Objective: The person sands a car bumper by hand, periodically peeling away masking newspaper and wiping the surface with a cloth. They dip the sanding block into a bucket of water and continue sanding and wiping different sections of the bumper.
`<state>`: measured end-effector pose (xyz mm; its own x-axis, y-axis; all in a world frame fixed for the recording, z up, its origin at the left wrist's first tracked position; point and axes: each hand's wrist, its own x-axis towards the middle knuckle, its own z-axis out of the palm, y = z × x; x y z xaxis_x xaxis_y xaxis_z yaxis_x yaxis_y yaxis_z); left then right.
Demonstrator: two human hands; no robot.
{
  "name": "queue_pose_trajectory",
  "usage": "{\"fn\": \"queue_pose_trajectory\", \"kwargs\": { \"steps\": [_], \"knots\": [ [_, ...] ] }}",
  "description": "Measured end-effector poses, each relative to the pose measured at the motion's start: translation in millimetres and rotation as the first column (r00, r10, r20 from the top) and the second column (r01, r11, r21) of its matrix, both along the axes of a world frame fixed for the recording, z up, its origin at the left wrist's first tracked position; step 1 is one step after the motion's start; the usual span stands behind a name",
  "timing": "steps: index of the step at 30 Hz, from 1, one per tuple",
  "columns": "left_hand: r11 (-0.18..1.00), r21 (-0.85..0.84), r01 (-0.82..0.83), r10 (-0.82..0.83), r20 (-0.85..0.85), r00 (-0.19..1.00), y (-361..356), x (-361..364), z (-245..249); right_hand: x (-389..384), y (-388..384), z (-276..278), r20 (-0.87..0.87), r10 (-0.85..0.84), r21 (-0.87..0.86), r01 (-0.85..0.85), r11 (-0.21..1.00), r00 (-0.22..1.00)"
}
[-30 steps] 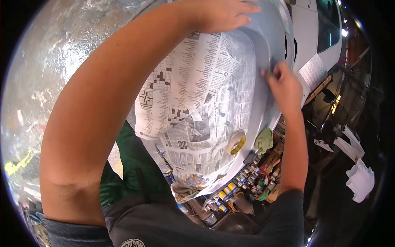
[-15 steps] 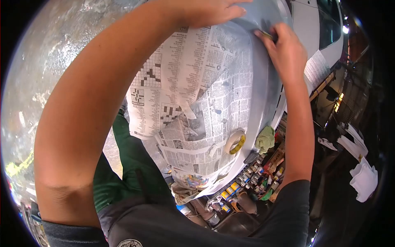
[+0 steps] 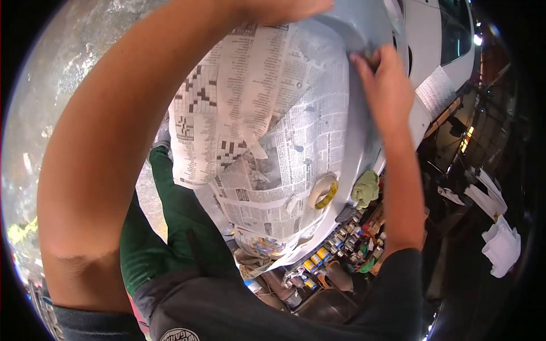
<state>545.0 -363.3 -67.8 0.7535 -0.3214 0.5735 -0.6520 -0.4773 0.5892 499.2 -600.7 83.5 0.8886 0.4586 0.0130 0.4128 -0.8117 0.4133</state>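
Note:
My left hand [image 3: 290, 9] lies at the top edge of the view, partly cut off, its visible part stretched out flat on the grey panel just above the newspaper [image 3: 301, 125]. On the right, my right hand [image 3: 387, 85] pinches a small dark object, mostly hidden by the fingers, against the smooth grey panel [image 3: 358, 125]. Newspaper sheets cover the curved surface left of that hand. A roll of masking tape [image 3: 324, 192] rests on the lower part of the newspaper. Beside it, a green cloth [image 3: 365, 189] sits at the panel's edge.
Below the panel are several small cans and bottles [image 3: 318, 258]. A white car body [image 3: 424, 40] with a dark window stands at the upper right, a pale sheet [image 3: 436, 91] against it. White pieces [image 3: 500, 244] hang or lie at the far right. Wet-looking floor [image 3: 62, 113] shows on the left.
My right hand has moved slightly down along the grey panel, still pinching. My left hand has shifted a little up and left, further out of view. The view has shifted slightly.

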Motion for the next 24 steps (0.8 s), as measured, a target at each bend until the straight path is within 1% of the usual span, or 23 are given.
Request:
{"fn": "queue_pose_trajectory", "kwargs": {
  "steps": [2,4,5,7,8,10,11,13,14,16,18,19,22,24],
  "knots": [
    [1.000,-0.022,0.006,-0.005,0.027,1.000,2.0,-1.0,0.9,-44.9,-13.1,1.2,0.008,-0.189,0.035,0.188,0.982,0.982],
    [1.000,0.016,-0.008,0.008,0.011,1.000,0.2,-1.5,2.2,-85.8,-31.6,1.8,0.012,-0.302,0.010,0.301,0.953,0.953],
    [0.999,0.038,-0.014,0.014,0.002,1.000,1.4,-1.0,3.2,-91.4,-36.4,0.0,0.027,-0.306,0.032,0.305,0.952,0.952],
    [1.000,-0.008,0.013,-0.013,-0.052,0.999,6.3,-7.9,12.0,-96.8,-36.0,-1.0,0.056,-0.323,0.081,0.318,0.944,0.945],
    [0.999,-0.029,0.031,-0.033,-0.078,0.996,7.2,-11.5,17.2,-90.4,-36.5,-3.9,0.085,-0.291,0.092,0.283,0.955,0.953],
    [1.000,0.025,0.018,-0.016,-0.070,0.997,2.6,-6.1,12.2,-60.3,-14.9,-10.8,0.140,-0.222,0.109,0.208,0.972,0.965],
    [0.999,0.051,0.006,-0.003,-0.069,0.998,0.7,-4.1,8.2,-52.4,-5.6,-12.9,0.160,-0.224,0.108,0.208,0.972,0.961],
    [0.997,0.069,0.030,-0.026,-0.065,0.998,0.2,-2.7,6.8,-45.9,7.4,-14.7,0.199,-0.235,0.100,0.219,0.971,0.951],
    [0.996,0.079,0.036,-0.032,-0.057,0.998,2.5,0.5,6.3,-52.9,2.4,-15.0,0.185,-0.272,0.098,0.258,0.961,0.944],
    [0.997,0.061,0.048,-0.045,-0.059,0.997,4.1,0.2,5.6,-90.3,-21.4,-11.9,0.160,-0.351,0.085,0.341,0.936,0.923],
    [0.998,0.042,0.052,-0.049,-0.075,0.996,6.5,-2.3,11.4,-129.7,-47.9,-5.9,0.127,-0.384,0.087,0.375,0.923,0.915],
    [0.998,0.035,0.056,-0.052,-0.095,0.994,7.6,-5.9,15.0,-137.5,-49.2,-2.4,0.109,-0.399,0.088,0.391,0.916,0.911],
    [0.997,0.033,0.071,-0.066,-0.139,0.988,11.6,-10.8,23.5,-113.6,-39.2,-0.1,0.085,-0.351,0.085,0.345,0.935,0.932],
    [0.996,0.065,0.058,-0.049,-0.127,0.991,11.6,-8.4,21.1,-72.9,-12.8,-8.0,0.138,-0.296,0.080,0.287,0.954,0.945]
  ]
}}
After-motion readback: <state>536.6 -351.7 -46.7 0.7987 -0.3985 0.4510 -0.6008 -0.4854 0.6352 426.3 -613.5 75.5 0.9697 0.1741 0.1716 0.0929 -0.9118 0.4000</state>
